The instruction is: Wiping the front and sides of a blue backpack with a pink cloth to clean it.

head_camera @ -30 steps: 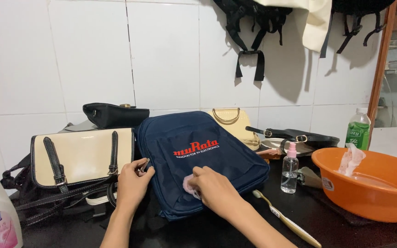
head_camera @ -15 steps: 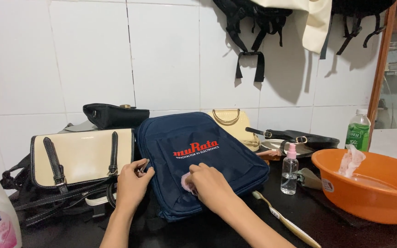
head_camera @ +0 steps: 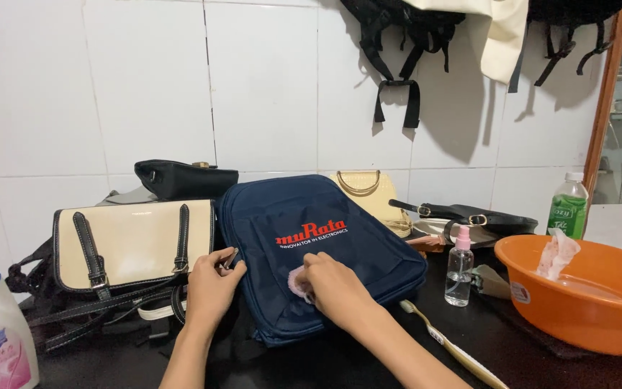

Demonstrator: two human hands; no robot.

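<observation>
I see the navy backpack (head_camera: 318,252) flat on the dark counter (head_camera: 527,338), between cream handbag (head_camera: 131,241) and spray bottle (head_camera: 459,265). Right hand (head_camera: 336,288) presses a pink cloth (head_camera: 297,279) onto it, fingers clamped. Left hand (head_camera: 210,288) pinches its edge.

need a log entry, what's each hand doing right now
left hand: closed, pinching the zipper pull on the backpack
right hand: closed on a pink cloth

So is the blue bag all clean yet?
Not yet, it seems. The right hand presses a pink pad on the navy backpack while the left hand steadies its edge. The cream handbag, toothbrush and spray bottle lie untouched; nothing looks finished.
</observation>
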